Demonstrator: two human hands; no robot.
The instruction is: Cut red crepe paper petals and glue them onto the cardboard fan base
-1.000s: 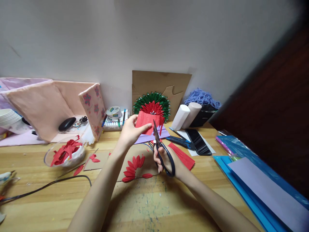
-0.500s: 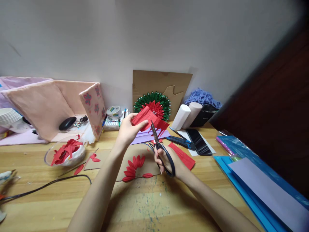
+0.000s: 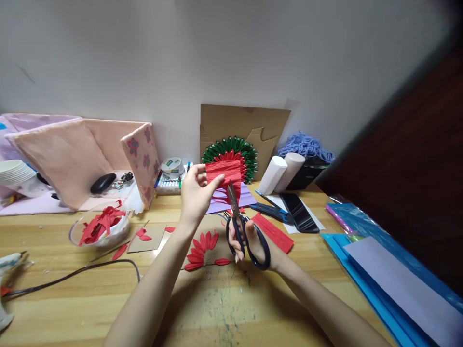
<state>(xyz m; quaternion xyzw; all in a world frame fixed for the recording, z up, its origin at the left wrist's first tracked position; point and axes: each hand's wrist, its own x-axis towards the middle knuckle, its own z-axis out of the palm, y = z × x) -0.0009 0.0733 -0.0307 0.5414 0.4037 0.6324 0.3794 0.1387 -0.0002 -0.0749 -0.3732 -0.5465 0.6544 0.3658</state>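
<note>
Between thumb and fingers, my left hand (image 3: 197, 193) pinches a piece of red crepe paper (image 3: 224, 172) and keeps it raised above the table. Black-handled scissors (image 3: 235, 207) are in my right hand (image 3: 240, 241), fingers through the loops. Their blades point up and lie against the lower part of the paper; how far they are apart is hard to tell. Under my hands lies a cardboard piece (image 3: 217, 241) bearing a curved row of red paper petals (image 3: 198, 251). One loose petal (image 3: 222, 261) rests by its near edge.
A bowl of red scraps (image 3: 74, 236) stands left, near a glue gun (image 3: 9, 265) and a black cord (image 3: 72, 278). Right are another red paper strip (image 3: 273, 232), a phone (image 3: 299, 212) and blue sheets (image 3: 347, 260). Behind, a cardboard panel (image 3: 246, 120) leans with a green-red petal rosette (image 3: 249, 149).
The red paper has turned in my left hand and now hangs more upright. The scissors have tilted, and their handle loops have spread wider.
</note>
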